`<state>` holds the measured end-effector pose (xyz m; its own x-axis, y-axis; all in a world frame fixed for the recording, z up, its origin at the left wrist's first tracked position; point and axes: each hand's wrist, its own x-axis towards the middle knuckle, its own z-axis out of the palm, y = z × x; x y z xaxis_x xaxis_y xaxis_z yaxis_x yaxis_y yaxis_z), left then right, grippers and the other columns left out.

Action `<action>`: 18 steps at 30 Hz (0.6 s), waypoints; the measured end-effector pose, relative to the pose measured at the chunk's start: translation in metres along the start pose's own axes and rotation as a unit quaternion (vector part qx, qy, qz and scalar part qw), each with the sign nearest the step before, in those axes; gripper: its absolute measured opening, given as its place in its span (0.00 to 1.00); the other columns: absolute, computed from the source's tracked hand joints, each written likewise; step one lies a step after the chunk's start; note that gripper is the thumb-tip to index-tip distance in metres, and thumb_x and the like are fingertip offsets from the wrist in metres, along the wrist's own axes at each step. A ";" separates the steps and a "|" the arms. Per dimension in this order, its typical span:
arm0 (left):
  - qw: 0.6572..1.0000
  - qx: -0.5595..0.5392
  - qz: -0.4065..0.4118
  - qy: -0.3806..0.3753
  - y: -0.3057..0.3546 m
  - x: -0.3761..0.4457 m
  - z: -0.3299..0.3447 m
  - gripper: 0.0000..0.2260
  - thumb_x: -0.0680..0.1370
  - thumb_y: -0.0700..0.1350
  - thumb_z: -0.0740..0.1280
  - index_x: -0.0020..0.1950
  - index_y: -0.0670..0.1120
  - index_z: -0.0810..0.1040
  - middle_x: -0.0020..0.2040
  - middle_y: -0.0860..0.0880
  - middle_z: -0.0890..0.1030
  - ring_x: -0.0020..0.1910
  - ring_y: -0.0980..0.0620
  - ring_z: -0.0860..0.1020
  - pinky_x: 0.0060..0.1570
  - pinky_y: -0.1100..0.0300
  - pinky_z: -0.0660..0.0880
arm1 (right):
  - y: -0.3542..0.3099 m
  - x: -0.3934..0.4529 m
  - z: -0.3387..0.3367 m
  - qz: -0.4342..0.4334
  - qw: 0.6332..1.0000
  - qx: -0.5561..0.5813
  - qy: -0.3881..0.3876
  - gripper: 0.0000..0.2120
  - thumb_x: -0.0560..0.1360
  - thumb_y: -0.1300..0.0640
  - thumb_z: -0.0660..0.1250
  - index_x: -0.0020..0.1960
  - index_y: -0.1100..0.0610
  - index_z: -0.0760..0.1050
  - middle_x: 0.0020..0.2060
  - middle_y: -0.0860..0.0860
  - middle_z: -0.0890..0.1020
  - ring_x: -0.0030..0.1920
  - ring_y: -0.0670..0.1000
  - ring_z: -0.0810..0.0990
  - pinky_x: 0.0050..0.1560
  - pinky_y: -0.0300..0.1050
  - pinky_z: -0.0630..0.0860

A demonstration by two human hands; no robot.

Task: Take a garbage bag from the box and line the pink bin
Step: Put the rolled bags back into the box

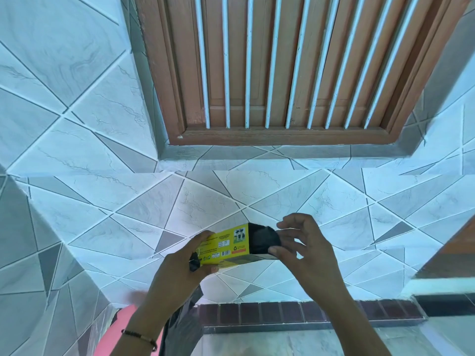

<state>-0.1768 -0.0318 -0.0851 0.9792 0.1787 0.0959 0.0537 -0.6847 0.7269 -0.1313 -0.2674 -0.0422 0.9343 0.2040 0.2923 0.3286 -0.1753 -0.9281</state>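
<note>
Both hands are clamped: left hand (180, 263) grips the yellow box (226, 246), barcode visible, right hand (303, 242) pinches the black bag roll (263, 240).

- The left hand (180, 260) is raised in front of the body, with its forearm coming up from the lower edge of the view.
- Its fingers (203, 236) curl over the far edge of what it holds, and the thumb presses on the near side.
- A thin beaded band circles the left wrist.
- The right hand (303, 247) is raised at about the same height, near the left hand, with its forearm coming up from the lower right.
- Its thumb and forefinger pinch together; the other fingers are spread loosely and slightly bent above them.
- Both forearms are bare.
</note>
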 end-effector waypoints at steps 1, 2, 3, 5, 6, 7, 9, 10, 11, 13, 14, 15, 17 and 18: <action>1.000 -0.009 0.001 0.007 0.000 -0.001 0.001 0.28 0.69 0.51 0.73 0.53 0.80 0.62 0.39 0.61 0.82 0.38 0.60 0.80 0.43 0.62 0.78 | 0.000 -0.001 0.000 -0.012 1.000 0.006 0.014 0.19 0.66 0.65 0.74 0.51 0.50 0.72 0.47 0.43 0.81 0.49 0.44 0.81 0.49 0.32 0.76; 1.000 -0.014 0.001 0.012 -0.001 -0.001 0.002 0.28 0.70 0.51 0.73 0.52 0.80 0.62 0.40 0.63 0.81 0.39 0.61 0.80 0.43 0.64 0.78 | 0.000 -0.001 -0.001 -0.022 0.999 0.007 0.028 0.17 0.67 0.62 0.75 0.50 0.50 0.72 0.47 0.42 0.81 0.50 0.44 0.81 0.49 0.32 0.76; 1.000 -0.013 0.002 0.014 -0.001 -0.001 0.002 0.27 0.70 0.51 0.73 0.52 0.80 0.62 0.42 0.68 0.79 0.40 0.62 0.80 0.42 0.66 0.77 | 0.000 -0.001 -0.002 -0.034 0.999 -0.003 0.041 0.13 0.68 0.58 0.74 0.49 0.49 0.74 0.46 0.42 0.81 0.49 0.44 0.81 0.49 0.32 0.76; 1.000 -0.013 -0.003 0.012 0.001 -0.002 0.002 0.26 0.70 0.52 0.73 0.54 0.77 0.64 0.43 0.71 0.78 0.41 0.65 0.79 0.41 0.69 0.75 | 0.000 -0.001 -0.002 -0.082 0.993 -0.073 0.040 0.07 0.70 0.51 0.70 0.48 0.48 0.76 0.44 0.42 0.81 0.46 0.44 0.81 0.46 0.31 0.74; 1.000 -0.016 -0.007 0.012 0.002 -0.002 0.002 0.25 0.70 0.51 0.73 0.56 0.74 0.65 0.42 0.69 0.79 0.41 0.66 0.79 0.40 0.71 0.74 | 0.002 -0.001 0.000 -0.109 0.987 -0.113 0.028 0.06 0.71 0.52 0.68 0.48 0.49 0.78 0.43 0.43 0.81 0.45 0.43 0.79 0.45 0.29 0.72; 1.000 -0.018 -0.009 0.013 0.002 -0.001 0.002 0.25 0.70 0.51 0.73 0.59 0.72 0.66 0.40 0.66 0.81 0.41 0.67 0.79 0.40 0.72 0.73 | 0.004 -0.002 0.002 -0.132 0.981 -0.143 0.016 0.07 0.71 0.54 0.68 0.49 0.50 0.79 0.44 0.42 0.80 0.44 0.42 0.77 0.45 0.26 0.70; 1.000 -0.014 -0.007 0.018 0.004 0.000 0.003 0.25 0.70 0.51 0.73 0.62 0.68 0.67 0.40 0.61 0.82 0.41 0.68 0.78 0.40 0.73 0.72 | 0.007 -0.001 0.007 -0.143 0.976 -0.161 0.010 0.08 0.71 0.58 0.68 0.50 0.51 0.79 0.46 0.43 0.79 0.45 0.40 0.76 0.45 0.24 0.68; 1.000 -0.010 -0.006 0.017 0.006 0.000 0.003 0.26 0.70 0.50 0.73 0.62 0.67 0.67 0.42 0.60 0.82 0.41 0.69 0.78 0.41 0.72 0.73 | 0.007 -0.001 0.008 -0.137 0.978 -0.158 0.023 0.08 0.70 0.59 0.68 0.49 0.51 0.78 0.46 0.42 0.79 0.46 0.39 0.76 0.44 0.23 0.68; 1.000 -0.005 -0.004 0.014 0.007 0.000 0.003 0.26 0.70 0.50 0.73 0.63 0.68 0.67 0.42 0.60 0.82 0.41 0.69 0.78 0.42 0.71 0.74 | 0.008 0.000 0.009 -0.123 0.980 -0.152 0.039 0.09 0.69 0.58 0.68 0.49 0.49 0.77 0.45 0.41 0.79 0.47 0.39 0.76 0.43 0.23 0.68; 1.000 0.010 -0.003 0.003 0.009 0.000 0.004 0.26 0.70 0.51 0.72 0.62 0.70 0.66 0.43 0.61 0.82 0.40 0.66 0.79 0.46 0.65 0.77 | 0.007 0.003 0.008 -0.085 0.986 -0.140 0.041 0.09 0.68 0.57 0.67 0.46 0.47 0.76 0.44 0.42 0.79 0.47 0.42 0.77 0.41 0.26 0.69; 1.000 0.017 -0.005 -0.002 0.010 0.000 0.005 0.26 0.70 0.51 0.72 0.62 0.71 0.65 0.43 0.62 0.82 0.39 0.64 0.80 0.47 0.62 0.78 | 0.008 0.004 0.007 -0.067 0.988 -0.135 0.022 0.08 0.68 0.58 0.66 0.44 0.46 0.76 0.45 0.42 0.79 0.46 0.44 0.77 0.40 0.27 0.70; 1.000 0.022 -0.009 -0.004 0.011 0.000 0.005 0.26 0.70 0.51 0.72 0.62 0.70 0.65 0.43 0.62 0.82 0.39 0.62 0.80 0.48 0.60 0.78 | 0.009 0.005 0.007 -0.054 0.990 -0.130 0.002 0.08 0.68 0.59 0.66 0.42 0.46 0.76 0.44 0.42 0.79 0.44 0.45 0.78 0.38 0.28 0.71; 0.999 0.027 -0.018 0.007 0.012 0.001 0.006 0.26 0.70 0.51 0.72 0.62 0.70 0.66 0.42 0.62 0.81 0.38 0.60 0.80 0.48 0.58 0.79 | 0.010 0.006 0.009 -0.045 0.990 -0.134 -0.010 0.07 0.68 0.57 0.67 0.41 0.46 0.78 0.39 0.40 0.80 0.44 0.44 0.78 0.39 0.26 0.70; 0.999 0.026 -0.021 0.016 0.012 0.002 0.006 0.26 0.71 0.51 0.72 0.63 0.69 0.66 0.41 0.62 0.81 0.37 0.60 0.80 0.47 0.58 0.79 | 0.011 0.007 0.009 -0.061 0.987 -0.151 -0.003 0.06 0.67 0.55 0.67 0.42 0.47 0.80 0.38 0.35 0.80 0.46 0.42 0.77 0.42 0.25 0.70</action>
<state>-0.1733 -0.0439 -0.0806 0.9694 0.2290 0.0887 0.1046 -0.7120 0.6943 -0.1228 -0.2588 -0.0526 0.8850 0.2461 0.3953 0.4651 -0.4276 -0.7751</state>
